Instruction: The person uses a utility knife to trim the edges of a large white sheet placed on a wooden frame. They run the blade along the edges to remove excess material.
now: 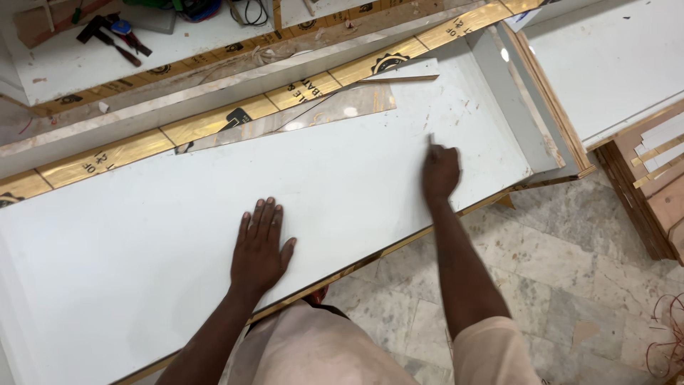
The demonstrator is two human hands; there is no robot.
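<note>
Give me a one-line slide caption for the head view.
Left hand flat on a white panel; right hand presses a small tool to it.

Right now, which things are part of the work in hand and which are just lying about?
In hand:
left hand flat on the large white laminated board
right hand closed around something too small to identify

Lying about:
red-handled hand tools
gold-edged wooden strips
reddish wire coil

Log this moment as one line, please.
left hand: flat on white panel | right hand: closed, pressing on panel, held item unclear | tools: far bench
</note>
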